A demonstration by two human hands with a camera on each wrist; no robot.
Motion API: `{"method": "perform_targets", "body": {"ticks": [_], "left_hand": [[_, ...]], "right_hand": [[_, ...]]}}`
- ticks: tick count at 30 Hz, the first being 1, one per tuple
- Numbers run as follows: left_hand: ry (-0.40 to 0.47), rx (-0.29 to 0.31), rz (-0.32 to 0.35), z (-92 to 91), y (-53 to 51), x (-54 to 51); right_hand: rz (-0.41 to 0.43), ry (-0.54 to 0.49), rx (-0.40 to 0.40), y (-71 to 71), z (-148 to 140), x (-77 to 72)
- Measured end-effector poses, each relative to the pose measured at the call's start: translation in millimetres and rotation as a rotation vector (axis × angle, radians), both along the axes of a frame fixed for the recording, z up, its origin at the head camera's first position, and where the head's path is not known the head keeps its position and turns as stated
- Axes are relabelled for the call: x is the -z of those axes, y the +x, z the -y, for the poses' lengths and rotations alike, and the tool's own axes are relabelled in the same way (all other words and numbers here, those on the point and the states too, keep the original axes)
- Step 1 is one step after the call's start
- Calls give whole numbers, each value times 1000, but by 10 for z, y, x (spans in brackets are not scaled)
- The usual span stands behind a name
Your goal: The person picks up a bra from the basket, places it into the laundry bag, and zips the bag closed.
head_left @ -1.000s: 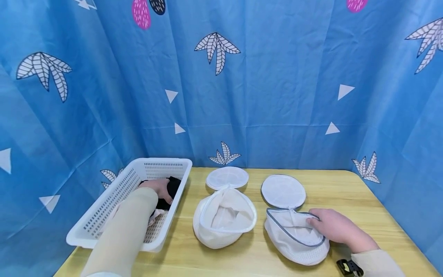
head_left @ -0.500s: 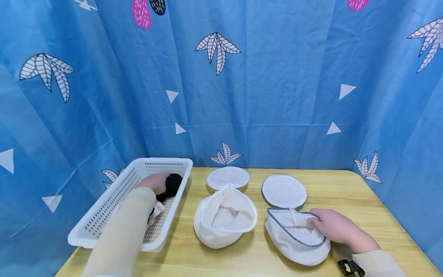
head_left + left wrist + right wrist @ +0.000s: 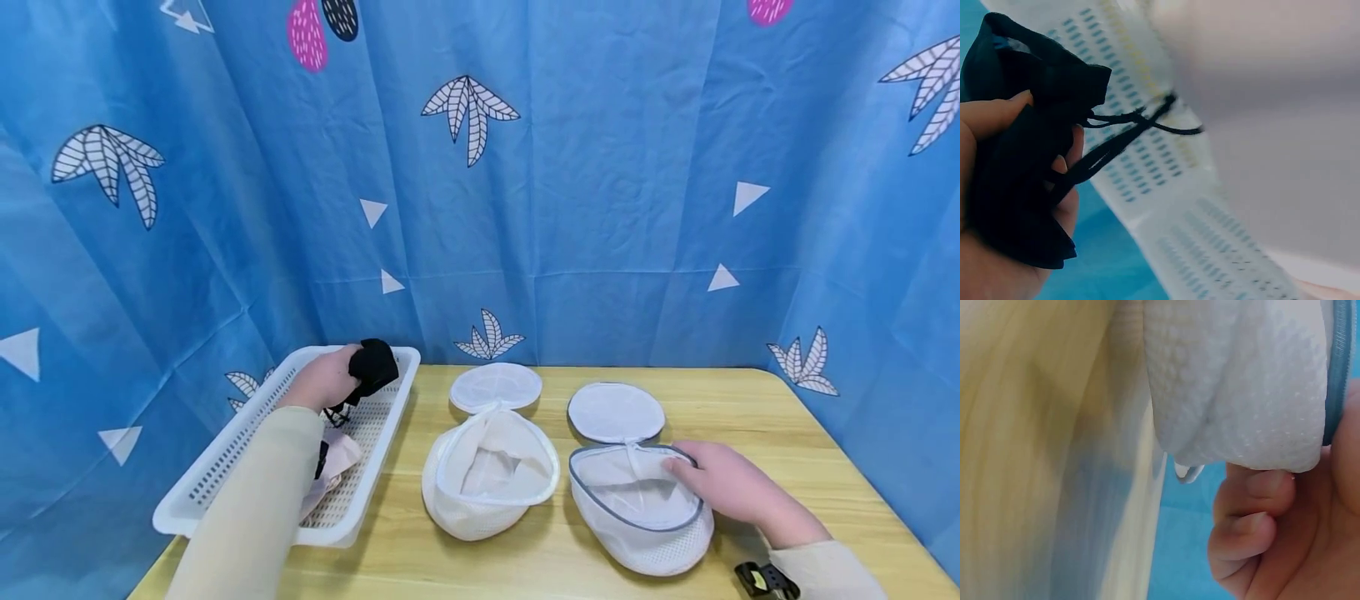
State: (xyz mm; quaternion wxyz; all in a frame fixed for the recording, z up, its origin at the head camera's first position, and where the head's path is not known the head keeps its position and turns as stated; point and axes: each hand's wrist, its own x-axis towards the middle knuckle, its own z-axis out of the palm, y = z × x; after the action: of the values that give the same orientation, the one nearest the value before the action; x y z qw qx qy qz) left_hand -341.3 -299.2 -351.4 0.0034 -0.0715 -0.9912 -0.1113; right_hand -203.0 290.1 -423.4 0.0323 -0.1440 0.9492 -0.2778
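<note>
Our left hand (image 3: 322, 381) grips black corded cloth (image 3: 373, 367), a white slotted plastic basket (image 3: 385, 458) beneath it. Our right hand (image 3: 723, 482) pinches the grey-rimmed white mesh bag (image 3: 651, 546), likely to steady its mouth.

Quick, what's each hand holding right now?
Left hand: closed, holding black fabric.
Right hand: closed, gripping the grey-edged mesh bag by its rim.

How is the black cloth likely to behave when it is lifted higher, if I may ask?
The black cloth is probably floppy, since it lies folded in the left hand. It is likely light, as that one hand holds it up. Its loose straps might snag on the slotted basket.
</note>
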Motion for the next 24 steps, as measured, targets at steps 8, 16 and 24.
{"method": "perform_targets", "body": {"ticks": [8, 16, 24], "left_hand": [[48, 22, -62, -397, 68, -249], [40, 208, -195, -1040, 336, -606], [139, 399, -241, -1678, 629, -801]], "right_hand": [[-23, -122, 40, 7, 6, -43], [-146, -195, 134, 25, 29, -88], [-159, -201, 174, 5, 30, -136]]}}
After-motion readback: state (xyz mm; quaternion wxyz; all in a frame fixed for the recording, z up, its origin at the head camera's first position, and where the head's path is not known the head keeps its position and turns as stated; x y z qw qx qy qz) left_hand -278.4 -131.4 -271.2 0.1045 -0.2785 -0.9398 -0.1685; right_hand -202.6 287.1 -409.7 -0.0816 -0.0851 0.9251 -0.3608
